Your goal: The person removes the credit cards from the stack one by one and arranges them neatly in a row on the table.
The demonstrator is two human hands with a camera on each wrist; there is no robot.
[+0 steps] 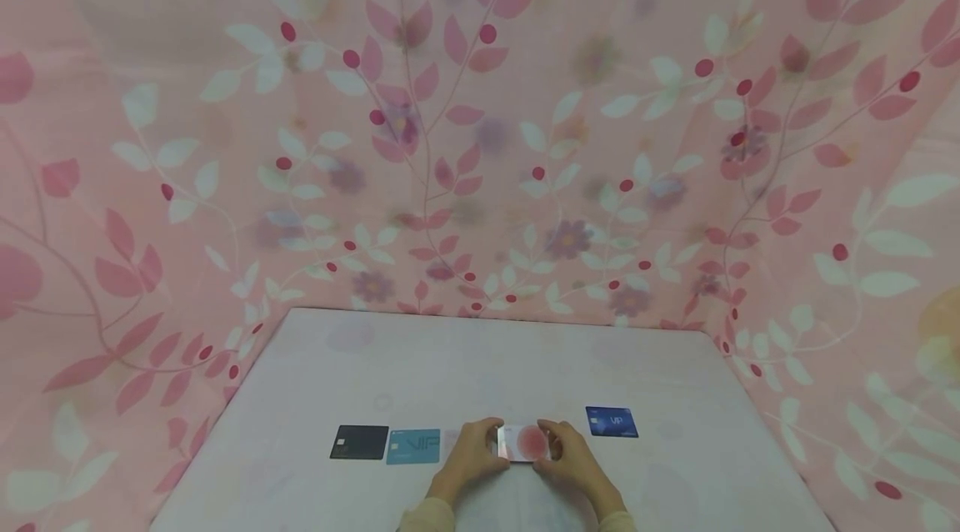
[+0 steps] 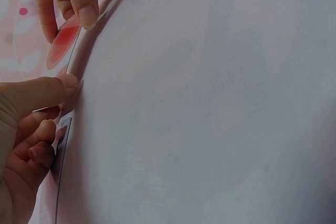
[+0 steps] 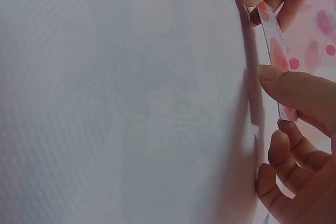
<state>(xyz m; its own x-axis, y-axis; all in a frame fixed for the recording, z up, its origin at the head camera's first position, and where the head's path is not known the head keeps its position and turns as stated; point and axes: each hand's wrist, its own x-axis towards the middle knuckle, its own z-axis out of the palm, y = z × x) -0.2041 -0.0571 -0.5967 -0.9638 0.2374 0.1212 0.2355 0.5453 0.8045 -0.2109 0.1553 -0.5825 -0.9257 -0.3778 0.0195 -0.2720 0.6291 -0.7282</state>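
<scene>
A pale card with a large red circle (image 1: 522,443) is held up between both hands over the table. My left hand (image 1: 472,455) pinches its left end between thumb and fingers. At the other end, the thumb and fingers of my right hand (image 1: 572,455) grip it. Both wrist views show the card almost edge-on, with the red print (image 2: 64,43) visible in the left one. A light blue VIP card (image 1: 413,446) lies flat left of my left hand, beside a black card (image 1: 359,442). Right of my right hand lies a dark blue VIP card (image 1: 611,422).
A white cloth covers the table (image 1: 465,365), whose back edge meets a pink curtain (image 1: 480,182) printed with leaves and berries. The curtain also hangs along the left and right sides.
</scene>
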